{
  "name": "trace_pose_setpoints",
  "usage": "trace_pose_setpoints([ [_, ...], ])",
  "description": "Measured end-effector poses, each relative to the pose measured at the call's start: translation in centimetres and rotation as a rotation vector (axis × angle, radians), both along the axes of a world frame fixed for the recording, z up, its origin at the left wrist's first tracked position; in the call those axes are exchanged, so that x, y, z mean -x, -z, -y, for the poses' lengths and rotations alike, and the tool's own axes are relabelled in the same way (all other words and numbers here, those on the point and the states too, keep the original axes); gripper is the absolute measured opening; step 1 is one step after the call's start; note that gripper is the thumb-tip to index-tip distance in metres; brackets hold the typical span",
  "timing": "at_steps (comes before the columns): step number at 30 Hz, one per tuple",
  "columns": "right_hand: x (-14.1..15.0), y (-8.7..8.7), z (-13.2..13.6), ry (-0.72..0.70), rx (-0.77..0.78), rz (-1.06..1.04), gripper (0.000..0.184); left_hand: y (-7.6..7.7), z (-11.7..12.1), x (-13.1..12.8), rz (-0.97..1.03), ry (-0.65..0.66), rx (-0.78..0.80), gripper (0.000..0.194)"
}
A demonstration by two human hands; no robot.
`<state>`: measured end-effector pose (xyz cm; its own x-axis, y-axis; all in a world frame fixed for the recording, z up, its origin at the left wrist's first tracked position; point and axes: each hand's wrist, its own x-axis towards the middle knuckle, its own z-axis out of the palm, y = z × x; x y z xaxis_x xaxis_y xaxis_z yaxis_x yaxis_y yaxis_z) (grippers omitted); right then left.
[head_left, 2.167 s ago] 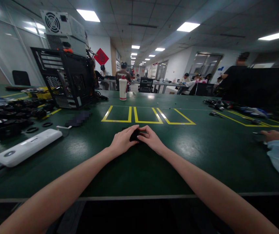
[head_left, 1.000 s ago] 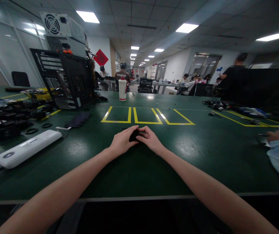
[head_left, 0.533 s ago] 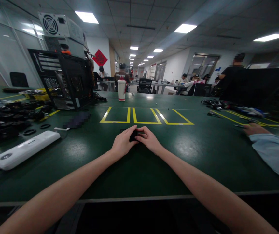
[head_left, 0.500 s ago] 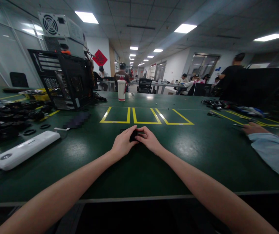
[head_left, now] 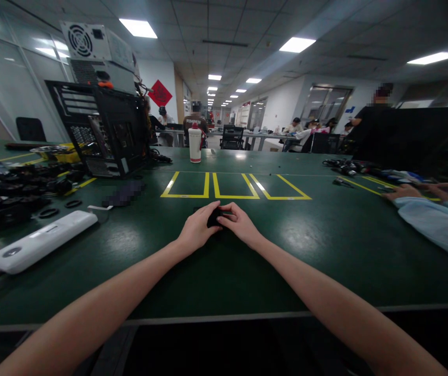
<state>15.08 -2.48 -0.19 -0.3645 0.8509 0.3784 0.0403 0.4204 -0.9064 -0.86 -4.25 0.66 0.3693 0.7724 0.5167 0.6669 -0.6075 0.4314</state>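
A small black part (head_left: 213,218) is held between my two hands, low over the green table (head_left: 224,277). My left hand (head_left: 199,228) is closed around its left side, thumb toward me and fingers on the far side. My right hand (head_left: 240,224) pinches it from the right with thumb and fingertips. Most of the part is hidden by my fingers, so its exact kind cannot be made out. A dark edge of something shows just beyond my left fingers. Past my hands, yellow tape outlines (head_left: 235,197) mark the tabletop.
At left are a white power strip (head_left: 47,240), black rings (head_left: 48,213), a heap of black parts (head_left: 15,183) and a black computer case (head_left: 110,130) topped by power supplies (head_left: 94,42). A white cup (head_left: 195,145) stands behind. A co-worker's hands (head_left: 404,192) and cables (head_left: 345,166) are at right.
My hands stay nearly where they were, still on the black part. At right, the co-worker's sleeves and hands have shifted, and the second hand now shows more fully beside the first.
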Motion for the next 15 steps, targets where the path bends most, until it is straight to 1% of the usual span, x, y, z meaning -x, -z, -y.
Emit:
trace_pose_setpoints([
  [2,0.04,0.05,-0.14,0.028,-0.037,-0.009,0.016,0.14,-0.21,0.04,0.006,0.014,-0.014,0.064],
  [4,0.05,0.07,-0.24,0.040,-0.061,-0.007,0.015,0.30,-0.38,0.08,0.010,0.028,-0.032,0.064],
  [8,-0.11,0.14,-0.36,0.031,-0.033,0.018,0.034,0.43,-0.51,0.14,0.012,0.028,-0.035,0.064],
  [10,-0.20,0.21,-0.41,0.035,-0.015,0.028,0.036,0.39,-0.48,0.15,0.007,0.026,-0.030,0.063],
  [13,-0.21,0.26,-0.44,0.013,0.003,0.021,0.033,0.28,-0.38,0.18,0.003,0.026,-0.026,0.063],
  [15,-0.14,0.23,-0.41,0.007,-0.007,0.007,0.026,0.20,-0.31,0.21,0.005,0.025,-0.023,0.064],
])
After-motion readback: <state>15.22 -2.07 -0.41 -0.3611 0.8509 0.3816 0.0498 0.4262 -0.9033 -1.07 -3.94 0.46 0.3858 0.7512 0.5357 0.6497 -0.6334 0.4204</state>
